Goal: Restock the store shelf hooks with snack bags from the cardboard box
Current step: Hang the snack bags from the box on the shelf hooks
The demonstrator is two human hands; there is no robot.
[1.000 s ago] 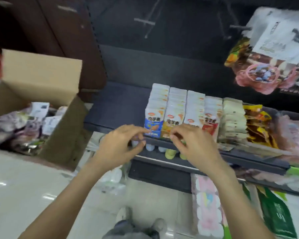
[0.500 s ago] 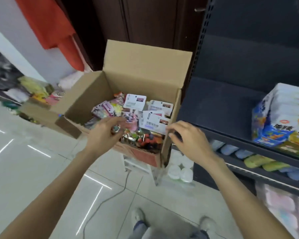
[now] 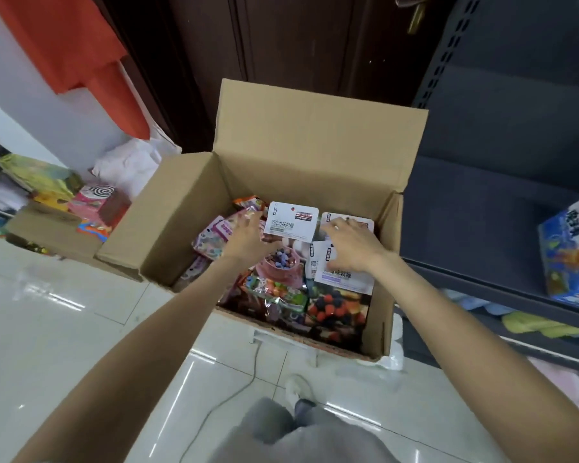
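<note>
Both hands have moved deeper into the cardboard box [image 3: 281, 155] since half a second ago. Left hand [image 3: 248, 237], fingers spread, touches a pink snack bag [image 3: 214, 235] at nine o'clock; right hand [image 3: 351, 247], fingers relaxed and holding nothing, rests on white-headed bags [image 3: 343, 279]. One header card [image 3: 291, 221] carries Chinese print, unreadable. Dark shelf [image 3: 482, 208] stands at three o'clock.

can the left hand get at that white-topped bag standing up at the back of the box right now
Probably yes. The left hand is already inside the open cardboard box, fingers spread right beside the white-topped bag, which stands above the other bags with nothing over it. The right hand is off to the side.
</note>
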